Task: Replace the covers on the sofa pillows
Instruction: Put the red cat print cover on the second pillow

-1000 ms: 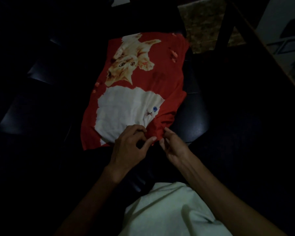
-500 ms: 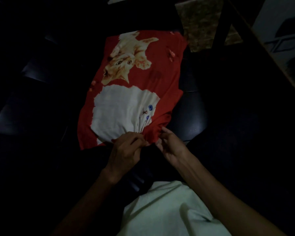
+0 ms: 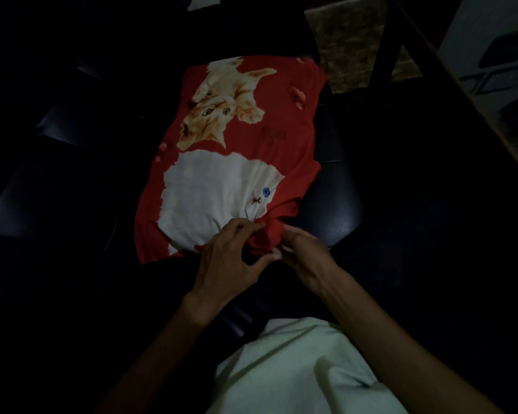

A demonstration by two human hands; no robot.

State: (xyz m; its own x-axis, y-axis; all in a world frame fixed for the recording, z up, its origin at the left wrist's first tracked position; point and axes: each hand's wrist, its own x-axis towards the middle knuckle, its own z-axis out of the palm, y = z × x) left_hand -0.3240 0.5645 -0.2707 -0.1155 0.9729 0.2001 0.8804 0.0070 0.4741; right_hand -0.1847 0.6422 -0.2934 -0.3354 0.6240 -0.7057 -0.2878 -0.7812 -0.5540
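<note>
Both the left hand (image 3: pixel 231 258) and right hand (image 3: pixel 304 252) pinch the red kitten-print cover (image 3: pixel 251 138) at its six-o'clock edge, apparently finding the opening; next, spread it apart.

Both hands gathered the near edge of a red pillow cover on a dark sofa.

The red cover (image 3: pixel 281 150), printed with an orange kitten and a white patch, lay flat on the dark cushion (image 3: pixel 338 204); the left hand (image 3: pixel 225 261) and right hand (image 3: pixel 305 252) pinched its bunched near corner; a pale garment (image 3: pixel 296 369) showed below; the room was dim.
</note>
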